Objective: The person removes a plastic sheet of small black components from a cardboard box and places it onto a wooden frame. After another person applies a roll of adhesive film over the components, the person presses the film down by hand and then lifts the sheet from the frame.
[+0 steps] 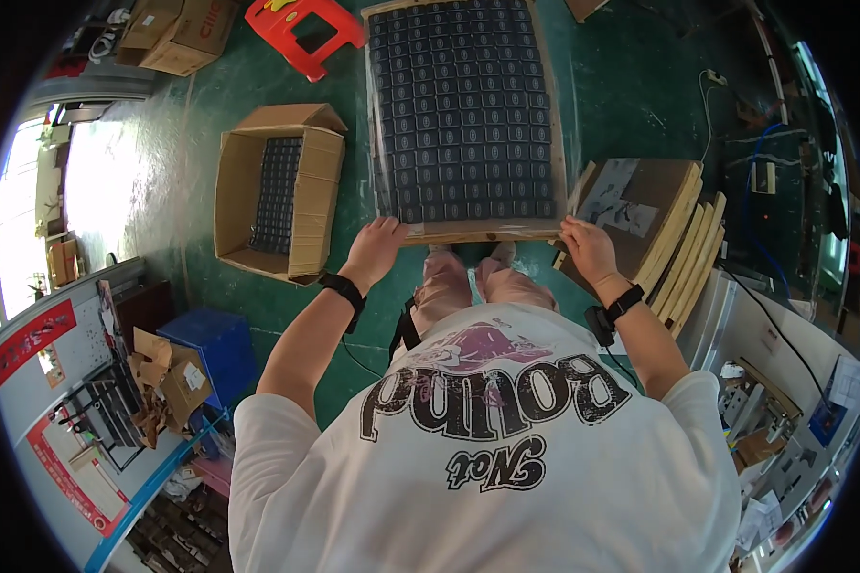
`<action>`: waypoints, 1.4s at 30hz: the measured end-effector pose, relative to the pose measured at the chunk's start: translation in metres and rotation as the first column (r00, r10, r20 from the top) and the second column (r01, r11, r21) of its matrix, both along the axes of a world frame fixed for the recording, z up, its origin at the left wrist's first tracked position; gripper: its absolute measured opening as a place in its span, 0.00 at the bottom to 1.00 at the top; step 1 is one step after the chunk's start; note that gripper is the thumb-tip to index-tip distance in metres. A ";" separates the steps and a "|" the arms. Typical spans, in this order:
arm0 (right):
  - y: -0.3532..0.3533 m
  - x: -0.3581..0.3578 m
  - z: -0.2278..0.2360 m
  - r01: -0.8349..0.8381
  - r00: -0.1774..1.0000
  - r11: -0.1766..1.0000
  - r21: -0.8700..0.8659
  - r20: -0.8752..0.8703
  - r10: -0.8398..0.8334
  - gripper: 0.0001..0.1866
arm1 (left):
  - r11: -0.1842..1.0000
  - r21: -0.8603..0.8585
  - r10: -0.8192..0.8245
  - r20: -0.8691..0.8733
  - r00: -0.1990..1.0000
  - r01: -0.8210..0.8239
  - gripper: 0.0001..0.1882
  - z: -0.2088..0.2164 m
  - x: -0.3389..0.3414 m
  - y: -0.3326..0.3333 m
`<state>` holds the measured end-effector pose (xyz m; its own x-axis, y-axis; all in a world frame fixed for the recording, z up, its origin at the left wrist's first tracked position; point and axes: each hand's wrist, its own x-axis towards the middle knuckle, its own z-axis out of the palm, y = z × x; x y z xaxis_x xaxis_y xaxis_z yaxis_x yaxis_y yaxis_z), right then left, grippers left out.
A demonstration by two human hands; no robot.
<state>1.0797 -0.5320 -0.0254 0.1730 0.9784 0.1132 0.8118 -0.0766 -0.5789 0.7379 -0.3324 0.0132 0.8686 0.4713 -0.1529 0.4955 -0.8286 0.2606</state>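
Observation:
A large shallow wooden tray lies in front of me, packed with rows of small dark square blocks, each with a pale oval mark. Clear film shows along its sides. At the tray's near left corner, my left hand is closed around the edge. My right hand grips the near right corner, its fingers curled at the rim. The undersides of both grips are hidden. A black band circles each wrist.
Left of the tray, an open cardboard box holds more dark blocks. A red plastic stool lies beyond it. Wooden boards are stacked at the right. A blue bin stands at lower left, and cartons sit far left.

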 end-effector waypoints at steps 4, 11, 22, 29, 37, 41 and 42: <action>0.004 -0.013 -0.023 -0.005 1.000 0.997 -0.075 0.004 0.005 0.05 | 1.000 0.029 0.009 -0.095 0.995 -0.007 0.08 -0.028 -0.011 -0.002; 0.006 -0.019 -0.040 -0.023 0.999 0.990 -0.137 0.027 0.027 0.05 | 0.998 -0.050 0.040 -0.119 0.992 -0.047 0.08 -0.060 -0.016 -0.009; 0.011 -0.021 -0.040 -0.040 0.999 0.998 -0.049 0.030 0.041 0.04 | 0.976 -0.075 0.200 -0.069 0.977 -0.205 0.10 -0.069 -0.012 -0.013; 0.016 -0.023 -0.033 -0.081 0.996 0.992 -0.093 0.019 0.083 0.06 | 0.966 -0.139 0.209 -0.081 0.975 -0.219 0.12 -0.080 -0.017 -0.016; 0.009 -0.024 -0.026 -0.074 0.994 0.966 -0.248 0.059 0.091 0.15 | 0.918 -0.307 0.244 -0.058 0.968 -0.250 0.20 -0.073 -0.022 -0.012; 0.007 -0.024 -0.027 -0.059 0.985 0.961 -0.271 0.138 0.099 0.18 | 0.911 -0.315 0.256 -0.069 0.964 -0.265 0.23 -0.072 -0.021 -0.010; 0.007 -0.024 -0.029 -0.071 0.976 0.972 -0.222 0.183 0.113 0.17 | 0.909 -0.317 0.259 -0.081 0.963 -0.271 0.23 -0.071 -0.020 -0.009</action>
<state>1.0554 -0.5253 -0.0539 0.0765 0.9941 -0.0772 0.9160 -0.1007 -0.3884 0.7174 -0.3417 -0.0581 0.7098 0.6033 -0.3637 0.6991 -0.5400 0.4686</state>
